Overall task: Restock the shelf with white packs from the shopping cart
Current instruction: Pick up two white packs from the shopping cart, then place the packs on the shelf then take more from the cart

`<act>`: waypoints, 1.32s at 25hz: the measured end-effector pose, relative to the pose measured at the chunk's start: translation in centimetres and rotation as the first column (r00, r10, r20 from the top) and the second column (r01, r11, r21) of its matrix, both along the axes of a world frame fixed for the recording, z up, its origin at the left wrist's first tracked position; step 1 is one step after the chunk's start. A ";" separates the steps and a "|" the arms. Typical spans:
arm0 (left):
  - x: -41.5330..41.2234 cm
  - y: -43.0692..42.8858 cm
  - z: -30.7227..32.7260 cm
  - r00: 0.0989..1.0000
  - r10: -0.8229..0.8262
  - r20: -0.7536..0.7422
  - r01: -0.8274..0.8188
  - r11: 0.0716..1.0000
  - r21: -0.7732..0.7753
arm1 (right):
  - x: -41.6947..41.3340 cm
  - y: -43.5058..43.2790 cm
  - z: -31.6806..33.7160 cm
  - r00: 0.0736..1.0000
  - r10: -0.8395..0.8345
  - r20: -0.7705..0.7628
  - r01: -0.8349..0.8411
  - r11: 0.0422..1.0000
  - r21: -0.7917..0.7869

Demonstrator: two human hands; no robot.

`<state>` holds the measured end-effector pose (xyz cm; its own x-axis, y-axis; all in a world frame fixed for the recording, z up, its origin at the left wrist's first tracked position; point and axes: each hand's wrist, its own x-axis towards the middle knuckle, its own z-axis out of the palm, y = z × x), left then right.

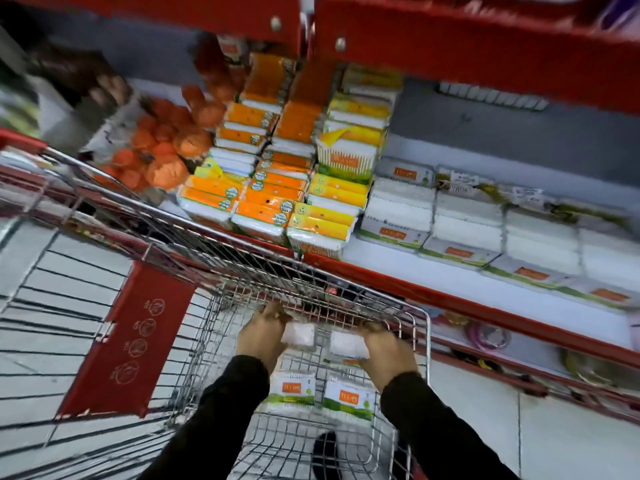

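Both my hands reach down into the wire shopping cart (pixel 420 317). My left hand (pixel 259 336) grips a white pack (pixel 299 336) at the cart's far end. My right hand (pixel 386 348) grips another white pack (pixel 346 342) beside it. Two more white packs with orange labels, one (pixel 292 389) on the left and one (pixel 348 398) on the right, lie in the cart nearer to me. On the red-edged shelf (pixel 450 299) ahead, rows of the same white packs (pixel 467 220) stand at the right.
Orange and yellow packs (pixel 277 188) fill the shelf's middle, with orange net bags (pixel 162 150) to their left. A red upper shelf (pixel 450 46) overhangs. The cart's red child-seat flap (pixel 131 337) stands at the left. A lower shelf (pixel 519 344) holds small items.
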<state>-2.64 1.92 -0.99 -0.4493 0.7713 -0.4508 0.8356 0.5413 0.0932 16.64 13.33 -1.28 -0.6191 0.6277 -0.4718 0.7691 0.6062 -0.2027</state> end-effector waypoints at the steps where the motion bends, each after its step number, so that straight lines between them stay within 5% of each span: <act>1: 0.5 -0.1 2.3 1.000 -0.004 -0.005 0.004 0.999 0.033 | 0.7 -0.4 2.1 0.999 -0.029 -0.034 0.029 1.000 -0.008; 12: 5.9 7.2 18.5 0.986 -0.085 -0.142 0.141 0.882 0.450 | 7.3 4.9 20.7 0.897 -0.265 -0.354 0.360 0.902 0.239; 24: 8.5 16.6 14.5 0.935 -0.242 -0.260 0.301 0.928 0.220 | 7.2 11.9 14.5 0.967 -0.201 -0.155 0.247 0.887 0.391; 33: 8.6 11.0 13.7 0.971 -0.227 -0.073 0.234 0.858 0.458 | 6.9 6.7 15.2 0.850 -0.165 -0.500 0.280 0.946 0.163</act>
<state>6.00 12.94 12.66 -0.2371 0.9714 -0.0138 0.9347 0.2319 0.2695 23.51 20.00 13.95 -0.5613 0.8275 0.0109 0.7327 0.5030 -0.4584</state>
